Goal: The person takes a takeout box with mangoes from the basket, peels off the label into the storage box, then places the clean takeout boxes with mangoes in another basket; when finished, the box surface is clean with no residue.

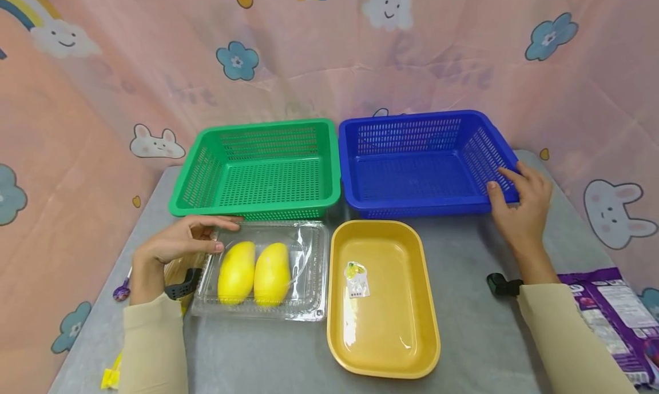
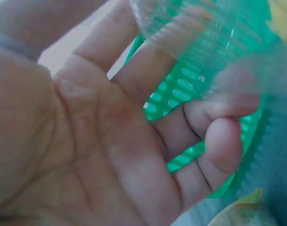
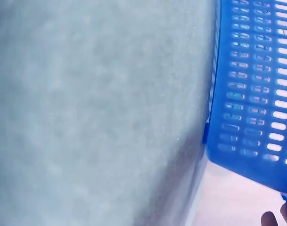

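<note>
My left hand (image 1: pixel 180 239) is at the left edge of a clear plastic clamshell box (image 1: pixel 315 268), thumb over its top, fingers at its far side. Two yellow mangoes (image 1: pixel 237 273) show through the box. In the left wrist view, clear plastic (image 2: pixel 181 30) covers some fingertips of the left hand (image 2: pixel 110 127). On the right, my right hand (image 1: pixel 522 205) grips the near right corner of a blue slotted basket (image 1: pixel 417 205), fingers over the rim. Only fingertips (image 3: pixel 269 219) of it show in the right wrist view, beside the blue basket (image 3: pixel 249 99).
Left of the blue basket stands a green slotted basket (image 1: pixel 257 211). A yellow tray (image 1: pixel 381 325) with a small sticker (image 1: pixel 356 279) lies right of the box. A purple snack bag (image 1: pixel 618 319) is at the right edge, a lollipop (image 1: pixel 122 291) at the left.
</note>
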Action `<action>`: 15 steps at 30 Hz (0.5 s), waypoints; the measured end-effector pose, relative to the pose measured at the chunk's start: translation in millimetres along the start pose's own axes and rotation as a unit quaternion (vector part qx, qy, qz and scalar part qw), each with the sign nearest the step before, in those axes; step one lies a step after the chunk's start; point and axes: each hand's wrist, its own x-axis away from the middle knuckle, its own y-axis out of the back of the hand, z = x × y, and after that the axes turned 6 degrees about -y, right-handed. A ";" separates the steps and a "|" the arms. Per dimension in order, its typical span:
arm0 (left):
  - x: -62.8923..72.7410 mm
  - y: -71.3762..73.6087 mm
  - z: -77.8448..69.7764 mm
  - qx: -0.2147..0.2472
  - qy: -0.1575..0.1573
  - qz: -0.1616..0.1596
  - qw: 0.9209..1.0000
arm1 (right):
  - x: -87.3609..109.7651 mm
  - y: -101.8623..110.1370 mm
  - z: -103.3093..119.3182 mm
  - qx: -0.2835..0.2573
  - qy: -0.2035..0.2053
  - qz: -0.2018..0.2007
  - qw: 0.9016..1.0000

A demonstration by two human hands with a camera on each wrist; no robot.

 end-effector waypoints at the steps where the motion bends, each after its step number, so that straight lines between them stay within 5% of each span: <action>1: 0.1 0.1 0.9 0.005 -0.002 -0.004 1.000 | 0.1 0.2 -1.4 -0.009 -0.004 0.000 1.000; 15: -5.8 -1.9 7.6 0.004 -0.010 0.004 1.000 | 5.7 3.5 -4.6 -0.043 -0.075 0.008 0.996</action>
